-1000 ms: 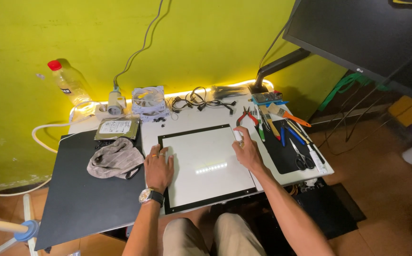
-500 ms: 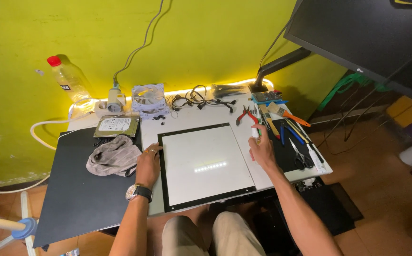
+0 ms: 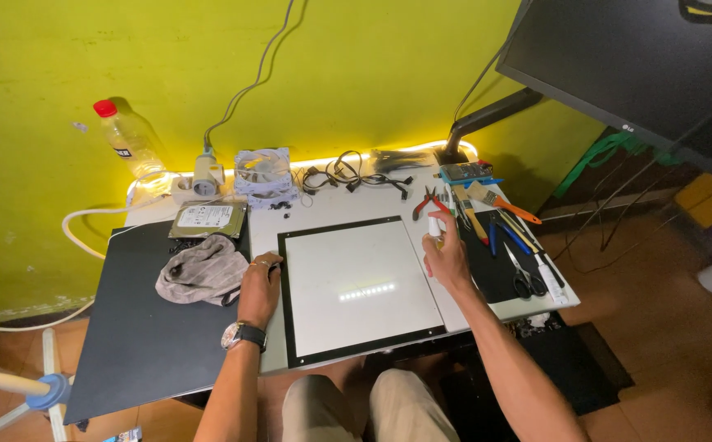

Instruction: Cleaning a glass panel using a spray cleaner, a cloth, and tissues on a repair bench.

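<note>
White table (image 3: 356, 209) carries black mat (image 3: 139, 327) at left w/ grey cloth (image 3: 202, 278) & hard drive (image 3: 207, 219), light pad (image 3: 360, 286) in middle, fan (image 3: 262, 172) & cables (image 3: 348, 173) at back, pliers (image 3: 429, 201), brush (image 3: 499, 200), scissors (image 3: 524, 278) at right.

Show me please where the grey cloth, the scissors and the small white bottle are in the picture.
grey cloth (image 3: 202, 279): head view, middle of the crumpled fabric.
scissors (image 3: 526, 281): head view, the black handles.
small white bottle (image 3: 434, 228): head view, the body above the right hand's fingers.
</note>
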